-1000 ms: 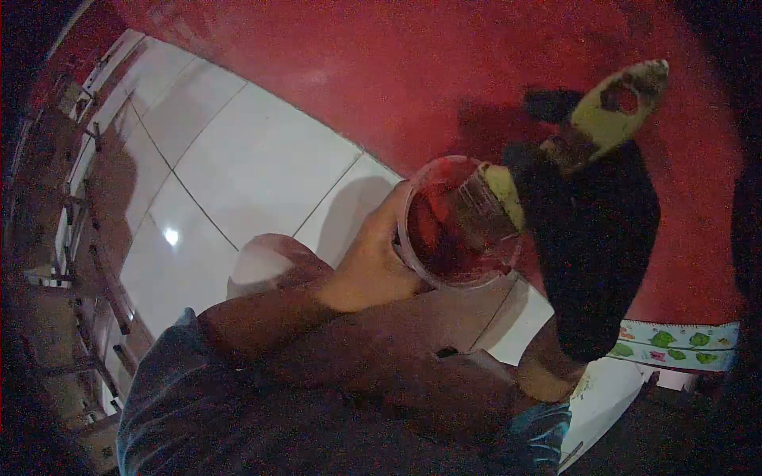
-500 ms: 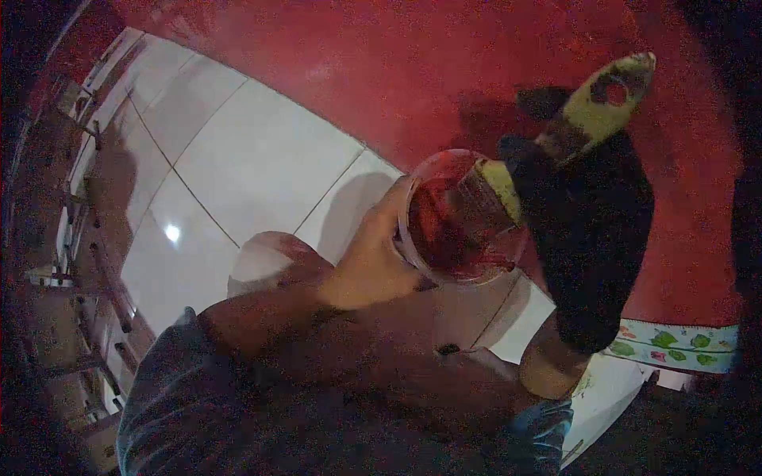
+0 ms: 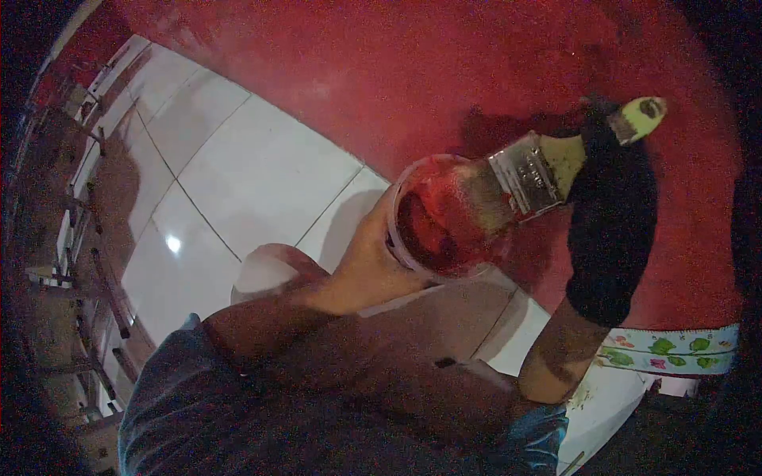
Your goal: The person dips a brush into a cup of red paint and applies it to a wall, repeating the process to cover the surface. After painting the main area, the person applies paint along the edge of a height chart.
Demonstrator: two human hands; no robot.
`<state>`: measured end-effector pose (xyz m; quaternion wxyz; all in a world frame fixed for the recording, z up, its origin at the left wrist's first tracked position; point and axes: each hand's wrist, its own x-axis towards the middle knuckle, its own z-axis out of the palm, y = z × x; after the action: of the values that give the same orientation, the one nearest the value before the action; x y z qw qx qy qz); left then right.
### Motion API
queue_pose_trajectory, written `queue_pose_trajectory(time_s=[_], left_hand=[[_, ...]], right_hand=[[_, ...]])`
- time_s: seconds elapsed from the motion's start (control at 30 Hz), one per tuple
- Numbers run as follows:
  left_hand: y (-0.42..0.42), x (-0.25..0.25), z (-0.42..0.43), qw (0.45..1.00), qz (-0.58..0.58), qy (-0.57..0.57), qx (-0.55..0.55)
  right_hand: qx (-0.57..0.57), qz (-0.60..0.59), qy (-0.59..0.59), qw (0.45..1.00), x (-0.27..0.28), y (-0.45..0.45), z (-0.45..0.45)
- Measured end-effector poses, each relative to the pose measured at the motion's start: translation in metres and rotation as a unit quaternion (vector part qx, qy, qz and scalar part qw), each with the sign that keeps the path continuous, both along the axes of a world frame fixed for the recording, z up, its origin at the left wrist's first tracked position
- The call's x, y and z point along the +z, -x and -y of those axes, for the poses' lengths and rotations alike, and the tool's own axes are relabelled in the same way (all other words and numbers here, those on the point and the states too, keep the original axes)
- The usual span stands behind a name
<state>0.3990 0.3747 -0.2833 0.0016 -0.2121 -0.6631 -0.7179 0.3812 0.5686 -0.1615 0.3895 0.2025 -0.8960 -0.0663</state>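
Observation:
My left hand (image 3: 369,266) is wrapped round the side of a clear round container (image 3: 405,258) with red paint in it. In a dark glove, my right hand (image 3: 609,214) grips the handle of a wide paintbrush (image 3: 528,176). The brush's metal band shows just past the container's rim, and its red-tinged bristles lie over the opening, pointing left. Whether the bristle tips touch the paint I cannot tell. The handle's yellowish end sticks out above the glove.
A red wall (image 3: 333,71) rises beyond white floor tiles (image 3: 262,159). At the right lies a white strip with printed leaves (image 3: 671,349). Dark metal frames (image 3: 103,285) stand along the left. My bent knee (image 3: 278,270) is left of the container.
My right hand has drawn the brush up and to the right, so its metal band and more of its bristles now show. The container has tilted slightly and stays in my left hand.

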Motion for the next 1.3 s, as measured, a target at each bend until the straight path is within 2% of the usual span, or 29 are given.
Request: queue_pose_trajectory(time_s=[0.07,0.13,0.23,0.27,0.3,0.33,0.4,0.47,0.53,0.57,0.67,0.73,0.77,0.83,0.93,1.07,1.17,1.2,1.23,1.27,1.3], left_hand=[[0.0,-0.001,0.001,1.0,0.008,-0.02,-0.013],[0.001,-0.005,0.001,0.999,0.016,-0.039,-0.025],[0.003,-0.017,0.0,0.996,0.04,-0.079,-0.019],[0.005,-0.016,0.002,0.989,0.107,-0.104,-0.015],[0.007,-0.007,0.005,0.978,0.167,-0.128,-0.01],[0.006,0.003,0.006,0.982,0.144,-0.122,-0.005],[0.007,0.012,-0.007,0.996,-0.014,0.01,0.087],[0.005,0.043,-0.005,0.991,-0.089,0.043,0.094],[-0.005,0.052,-0.018,0.996,-0.021,0.003,0.088],[-0.004,0.056,-0.021,0.995,-0.035,0.007,0.091],[-0.008,0.067,-0.033,0.996,-0.039,0.039,0.075],[-0.011,0.074,-0.041,0.997,-0.015,-0.039,0.058],[-0.011,0.074,-0.04,0.997,-0.018,-0.038,0.061],[-0.01,0.074,-0.035,0.995,0.006,0.071,0.068],[-0.009,0.078,-0.031,0.996,-0.037,0.075,0.028],[-0.012,0.084,-0.021,0.997,-0.027,0.074,0.0],[-0.012,0.091,-0.009,0.991,0.033,0.125,0.023],[-0.011,0.092,-0.007,0.993,-0.003,0.12,0.017],[-0.009,0.092,-0.003,0.993,-0.037,0.112,0.012],[-0.006,0.091,0.003,0.994,-0.036,0.103,0.01],[-0.004,0.09,0.008,0.995,-0.01,0.099,-0.002]], right_hand=[[0.004,-0.017,-0.02,1.0,-0.002,0.0,0.002],[-0.006,0.118,0.194,0.974,-0.004,-0.002,0.008],[0.0,0.061,0.13,0.99,-0.018,0.013,-0.012],[0.007,0.047,0.133,0.99,-0.014,0.012,-0.01],[0.023,0.09,0.18,0.979,-0.006,0.007,-0.003],[0.043,0.13,0.227,0.964,0.002,0.003,0.001],[0.067,0.121,0.227,0.964,-0.009,0.015,-0.014],[0.078,0.114,0.227,0.964,-0.008,0.017,-0.014],[0.117,0.035,0.197,0.973,-0.016,0.009,-0.025],[0.122,0.023,0.2,0.972,-0.012,0.007,-0.026],[0.126,0.014,0.243,0.962,-0.003,0.003,-0.03],[0.117,0.045,0.293,0.948,-0.001,0.004,-0.033],[0.121,0.043,0.294,0.947,0.002,0.005,-0.032],[0.149,-0.054,0.244,0.957,0.01,0.005,-0.031],[0.126,-0.048,0.229,0.964,0.023,-0.003,-0.029],[0.105,-0.085,0.192,0.972,0.027,0.0,-0.026],[0.147,-0.13,0.217,0.956,0.035,-0.004,-0.017],[0.202,-0.054,0.376,0.903,0.039,-0.007,-0.012],[0.249,0.026,0.519,0.817,0.041,-0.009,-0.006],[0.247,0.029,0.511,0.823,0.042,-0.007,-0.003],[0.192,-0.076,0.37,0.906,0.04,-0.003,-0.003]])
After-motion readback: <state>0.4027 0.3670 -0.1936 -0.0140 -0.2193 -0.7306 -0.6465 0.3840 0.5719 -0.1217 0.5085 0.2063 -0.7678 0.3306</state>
